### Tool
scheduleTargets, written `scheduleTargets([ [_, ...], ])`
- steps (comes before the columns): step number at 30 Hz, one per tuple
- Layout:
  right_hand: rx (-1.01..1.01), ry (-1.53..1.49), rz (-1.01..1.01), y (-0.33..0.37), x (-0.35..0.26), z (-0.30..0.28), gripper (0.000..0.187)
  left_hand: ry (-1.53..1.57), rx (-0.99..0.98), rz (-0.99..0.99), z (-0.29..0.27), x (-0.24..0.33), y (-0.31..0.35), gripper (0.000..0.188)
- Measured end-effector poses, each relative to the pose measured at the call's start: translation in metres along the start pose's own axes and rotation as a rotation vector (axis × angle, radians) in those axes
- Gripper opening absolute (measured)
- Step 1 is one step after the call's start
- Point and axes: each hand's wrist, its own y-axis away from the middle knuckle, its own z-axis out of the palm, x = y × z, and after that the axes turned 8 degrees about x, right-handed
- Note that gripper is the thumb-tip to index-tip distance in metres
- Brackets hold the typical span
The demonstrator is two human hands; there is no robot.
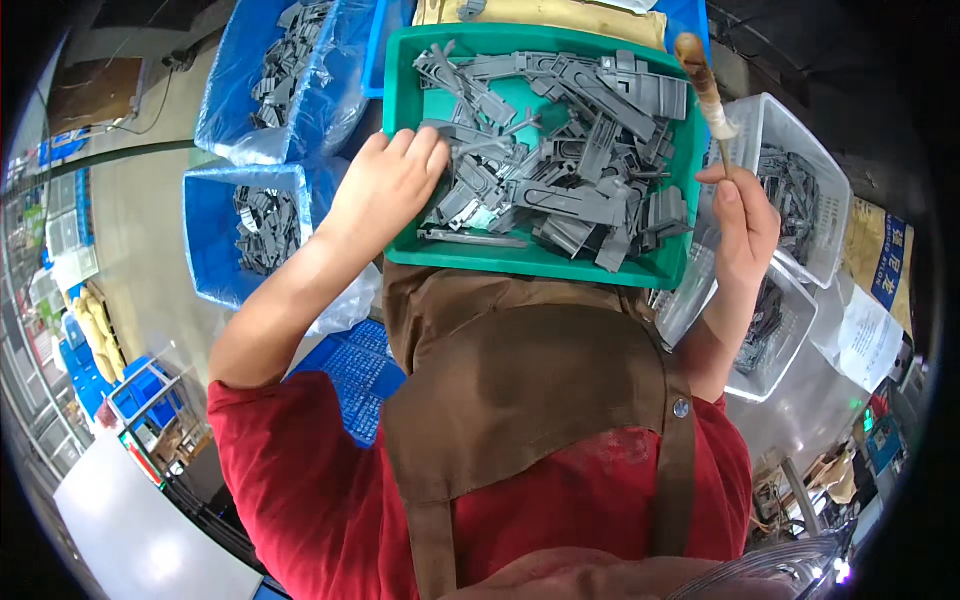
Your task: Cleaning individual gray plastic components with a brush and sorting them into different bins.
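A green tray (545, 262) is heaped with grey moulded plastic parts (570, 200) of several shapes, many of them long and slotted. My left hand (400, 178) reaches over the tray's left rim, its fingers curled onto a long grey plastic part (470, 137); the fingertips are partly hidden. At the tray's right edge, my right hand (745, 222) pinches the thin metal shank of a hand tool (708, 95). The tool stands upright, its brown, tape-wrapped handle above the hand; its lower end is hidden.
Two blue lined bins (215, 240) with grey parts stand at the left. White baskets (835, 215) of similar parts stand at the right, near a printed sack (880, 260). A blue perforated crate (350, 375) lies below my left forearm. Yellowish sacking (560, 18) lies behind the tray.
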Motion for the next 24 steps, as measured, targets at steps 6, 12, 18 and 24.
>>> scheduleTargets([
  [6, 0.006, 0.006, 0.052, 0.004, 0.001, -0.011, 0.024, 0.398, -0.021, 0.125, -0.057, -0.046, -0.029, 0.005],
  [12, 0.024, 0.008, 0.058, 0.005, 0.005, -0.004, 0.024, 0.99, -0.009, -0.356, -0.045, -0.063, -0.032, 0.025],
  [18, 0.005, -0.001, 0.095, 0.003, -0.001, -0.005, 0.023, 1.185, 0.027, -0.63, 0.013, -0.008, -0.046, 0.039],
  [24, 0.024, 0.008, 0.073, 0.008, 0.007, -0.002, 0.023, 0.701, 0.13, -0.235, 0.032, 0.004, -0.04, 0.033],
])
